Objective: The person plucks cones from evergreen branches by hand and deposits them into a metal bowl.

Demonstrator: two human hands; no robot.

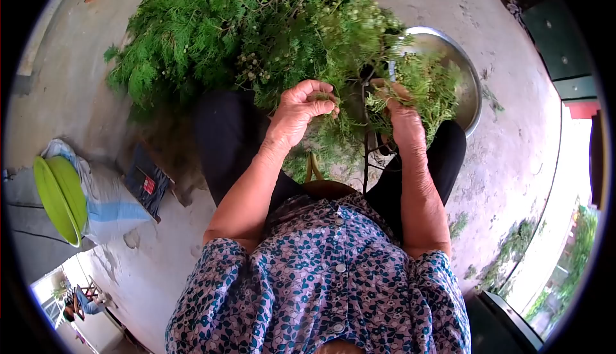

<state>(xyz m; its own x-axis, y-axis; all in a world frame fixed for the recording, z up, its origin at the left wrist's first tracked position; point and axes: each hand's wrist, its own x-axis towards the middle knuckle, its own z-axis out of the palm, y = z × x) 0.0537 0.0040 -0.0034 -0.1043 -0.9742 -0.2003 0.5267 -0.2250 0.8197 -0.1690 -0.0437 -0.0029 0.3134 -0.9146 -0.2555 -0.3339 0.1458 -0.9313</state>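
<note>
My left hand (299,111) is closed in a pinch, thumb against forefinger, with thin green leaf bits at the fingertips. Beside it, my right hand (403,111) grips a leafy conifer branch (428,84), and foliage covers part of its fingers. A dark, thin stem (366,155) runs down between the two hands toward my lap. In front of my knees lies a large heap of green conifer branches (199,30), some bearing small pale cones. Partly behind the held foliage, a round metal basin (473,75) stands on the floor to the right.
At the left, a lime-green plastic basin (59,200) leans against a pale sack (112,209), near a dark board (146,181). Loose green sprigs (510,251) lie on the concrete floor (507,161) at the right. A dark green cabinet (557,43) stands at the upper right.
</note>
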